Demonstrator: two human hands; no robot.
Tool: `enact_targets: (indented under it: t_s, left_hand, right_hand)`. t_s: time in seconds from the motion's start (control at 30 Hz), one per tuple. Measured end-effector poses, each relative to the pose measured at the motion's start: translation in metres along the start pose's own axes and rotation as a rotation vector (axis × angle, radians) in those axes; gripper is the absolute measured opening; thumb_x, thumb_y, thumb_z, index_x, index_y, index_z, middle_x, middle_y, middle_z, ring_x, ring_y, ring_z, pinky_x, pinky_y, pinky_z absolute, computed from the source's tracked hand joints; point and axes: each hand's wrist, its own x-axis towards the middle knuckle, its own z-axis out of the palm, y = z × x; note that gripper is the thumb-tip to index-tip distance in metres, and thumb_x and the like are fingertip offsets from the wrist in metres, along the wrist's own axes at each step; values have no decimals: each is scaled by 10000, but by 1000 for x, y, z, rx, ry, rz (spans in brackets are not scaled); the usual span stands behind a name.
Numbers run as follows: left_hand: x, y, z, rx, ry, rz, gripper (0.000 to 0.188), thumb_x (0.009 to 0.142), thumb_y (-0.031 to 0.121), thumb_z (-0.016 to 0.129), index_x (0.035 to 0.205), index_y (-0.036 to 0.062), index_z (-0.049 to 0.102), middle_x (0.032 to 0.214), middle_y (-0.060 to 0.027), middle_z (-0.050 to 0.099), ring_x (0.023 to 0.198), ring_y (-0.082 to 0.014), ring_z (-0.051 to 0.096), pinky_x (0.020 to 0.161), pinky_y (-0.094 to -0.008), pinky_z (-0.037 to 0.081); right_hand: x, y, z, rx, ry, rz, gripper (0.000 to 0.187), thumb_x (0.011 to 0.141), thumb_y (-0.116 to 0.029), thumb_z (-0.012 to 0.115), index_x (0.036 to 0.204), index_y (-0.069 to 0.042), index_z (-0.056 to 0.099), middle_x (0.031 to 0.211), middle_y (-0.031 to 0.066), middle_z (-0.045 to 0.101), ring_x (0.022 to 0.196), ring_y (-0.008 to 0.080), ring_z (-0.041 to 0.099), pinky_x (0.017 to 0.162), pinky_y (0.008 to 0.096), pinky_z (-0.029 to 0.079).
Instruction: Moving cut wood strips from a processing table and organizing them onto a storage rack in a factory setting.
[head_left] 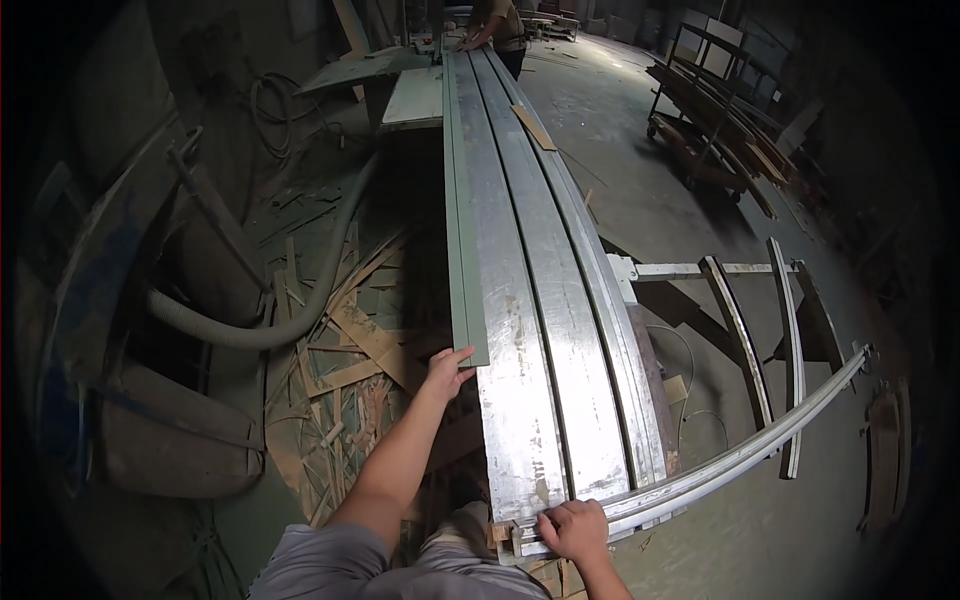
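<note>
A long, narrow green board (462, 230) lies along the left edge of a silver sliding saw table (515, 330), with a dark lengthwise line dividing it. My left hand (449, 374) grips its near end at the left corner, thumb and fingers closed on it. At the table's near end, my right hand (576, 529) is curled over the end of a long metal fence rail (730, 455). That rail runs out to the right, beyond the table. What lies under my right palm is hidden.
Another person (500, 30) leans at the table's far end. Wood offcuts (350, 350) litter the floor at left, beside a grey hose (300, 325). A small brown strip (533, 128) rests on the table. Metal frame bars (740, 340) and a loaded cart (710, 110) stand right.
</note>
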Motion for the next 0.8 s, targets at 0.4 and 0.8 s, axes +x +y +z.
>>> enact_targets:
  t_s: [0.4,0.8]
  left_hand:
    - [-56,-40,-15,-3,-1,1,152,770,118,660,899,85,585,902,-13,607,850,-147,578,694,-309,492]
    - [-118,-80,-21,-11,-4,-1,161,770,113,660,902,77,575,915,-23,598,855,-153,574,687,-314,499]
  right_hand:
    - [-72,-8,-5,-12,22,-13,265,724,-296,606,527,-120,572,531,19,540,536,198,541,540,334,378]
    - [-147,-14,-14,-28,4,-12,270,738,-312,594,540,-129,598,539,21,559,534,200,545,547,335,376]
